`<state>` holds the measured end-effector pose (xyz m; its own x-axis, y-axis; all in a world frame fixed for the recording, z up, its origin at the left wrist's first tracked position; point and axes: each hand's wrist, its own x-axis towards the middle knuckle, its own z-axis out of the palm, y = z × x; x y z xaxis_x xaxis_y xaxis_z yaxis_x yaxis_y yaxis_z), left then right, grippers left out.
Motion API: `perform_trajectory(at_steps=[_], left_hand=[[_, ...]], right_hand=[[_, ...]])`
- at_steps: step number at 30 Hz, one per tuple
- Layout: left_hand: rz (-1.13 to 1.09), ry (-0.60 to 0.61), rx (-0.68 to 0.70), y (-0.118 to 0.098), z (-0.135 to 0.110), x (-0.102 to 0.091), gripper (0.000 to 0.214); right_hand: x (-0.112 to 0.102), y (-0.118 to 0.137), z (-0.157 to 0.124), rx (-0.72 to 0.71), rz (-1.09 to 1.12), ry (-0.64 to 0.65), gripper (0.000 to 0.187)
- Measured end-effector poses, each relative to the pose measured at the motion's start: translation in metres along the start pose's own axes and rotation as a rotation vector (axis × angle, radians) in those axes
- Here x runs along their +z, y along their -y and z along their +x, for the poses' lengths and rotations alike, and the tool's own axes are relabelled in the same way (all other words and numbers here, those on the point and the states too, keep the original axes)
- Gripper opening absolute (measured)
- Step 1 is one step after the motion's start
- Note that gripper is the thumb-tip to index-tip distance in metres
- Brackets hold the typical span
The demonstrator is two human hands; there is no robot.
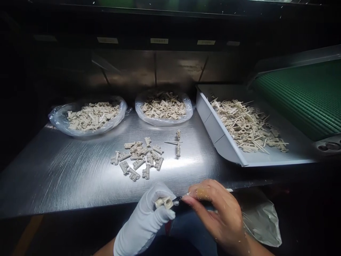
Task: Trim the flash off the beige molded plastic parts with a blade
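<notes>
My left hand (145,220), in a white glove, grips a beige plastic fitting (167,203) with its round opening facing me. My bare right hand (218,209) pinches a thin tool with a dark, blade-like tip (177,199). That tip meets the right side of the fitting; most of the tool is hidden in my fingers. Just beyond my hands, a loose pile of similar fittings (138,154) lies on the metal table (80,174). Right of the pile is a piece of two fittings joined by a thin sprue (178,143).
Two clear plastic bags of fittings, a left one (57,115) and a middle one (189,110), stand at the back. A white tray (221,133) of fittings and sprues sits at right, beside a green conveyor belt (306,96). A plastic bag (263,220) hangs below the table edge.
</notes>
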<state>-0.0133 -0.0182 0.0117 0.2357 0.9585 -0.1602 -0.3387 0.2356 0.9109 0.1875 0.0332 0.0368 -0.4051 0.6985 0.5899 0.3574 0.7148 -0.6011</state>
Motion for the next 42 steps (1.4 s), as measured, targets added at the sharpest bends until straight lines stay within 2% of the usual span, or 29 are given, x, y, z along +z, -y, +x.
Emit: perform_trajectory(at_steps=[4, 9, 16, 19, 23, 25, 30, 34, 38, 42], left_hand=[[-0.011, 0.007, -0.009, -0.004, 0.001, 0.001, 0.024], [0.067, 0.031, -0.020, -0.011, 0.000, -0.003, 0.028], [0.158, 0.069, 0.003, -0.011, 0.002, -0.007, 0.031], [0.175, 0.097, -0.017, -0.008, 0.003, -0.008, 0.032], [0.106, 0.087, -0.034, -0.003, 0.003, -0.008, 0.032], [0.084, 0.049, -0.028, 0.000, 0.003, -0.007, 0.033], [0.178, -0.085, 0.047, 0.004, 0.002, -0.002, 0.035], [0.153, -0.083, 0.057, 0.006, 0.001, 0.003, 0.034], [0.152, -0.083, 0.072, 0.006, -0.001, 0.003, 0.034], [0.137, -0.105, 0.036, 0.006, -0.002, 0.003, 0.033]], right_hand=[[0.000, 0.000, -0.001, -0.064, -0.062, -0.033, 0.017], [-0.007, 0.004, 0.004, -0.053, -0.026, 0.075, 0.015], [-0.015, 0.005, 0.012, -0.042, 0.031, 0.147, 0.010], [-0.016, 0.003, 0.011, 0.034, 0.099, 0.186, 0.012], [-0.014, 0.000, 0.010, 0.260, 0.262, 0.309, 0.015], [-0.011, -0.001, 0.009, 0.276, 0.278, 0.349, 0.012], [0.000, -0.007, 0.000, 0.160, 0.184, 0.214, 0.017], [0.008, -0.008, -0.004, 0.018, 0.100, 0.197, 0.029], [0.011, -0.007, -0.003, 0.009, 0.116, 0.172, 0.034], [0.013, -0.005, -0.002, 0.010, 0.167, 0.120, 0.029]])
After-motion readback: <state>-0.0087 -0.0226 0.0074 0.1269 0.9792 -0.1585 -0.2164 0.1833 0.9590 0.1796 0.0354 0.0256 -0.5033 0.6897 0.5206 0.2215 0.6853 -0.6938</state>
